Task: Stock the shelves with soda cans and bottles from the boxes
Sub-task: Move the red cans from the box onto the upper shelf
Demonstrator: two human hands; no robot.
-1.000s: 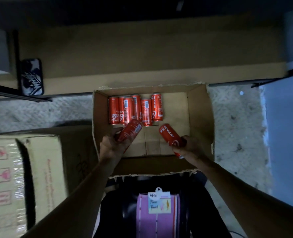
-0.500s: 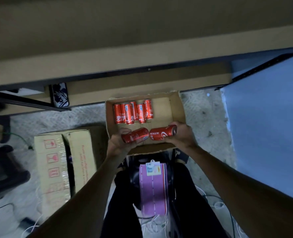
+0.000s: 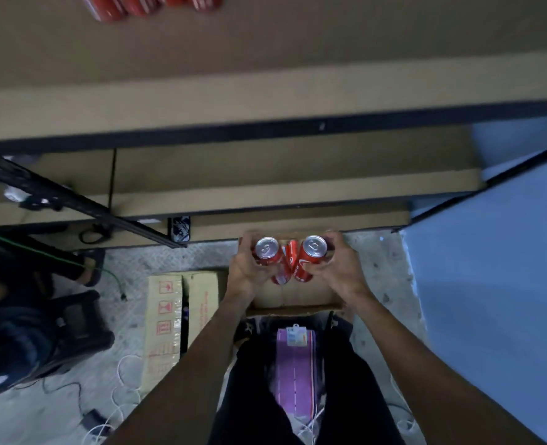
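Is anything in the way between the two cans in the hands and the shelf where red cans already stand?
Nothing visible does. The left hand holds the left can and the right hand the right can above the box; only bare shelf board lies between them and the shelved cans.

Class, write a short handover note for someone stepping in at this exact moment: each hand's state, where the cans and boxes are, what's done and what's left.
Left hand: grips a red can, top facing the camera.
Right hand: grips a second can, held the same way.
Both cans are held above the open box on the floor.
Done: red cans are already on the upper shelf.
Left: shelve these two. The red between them suggests more cans in the box. Another box sits beside it.
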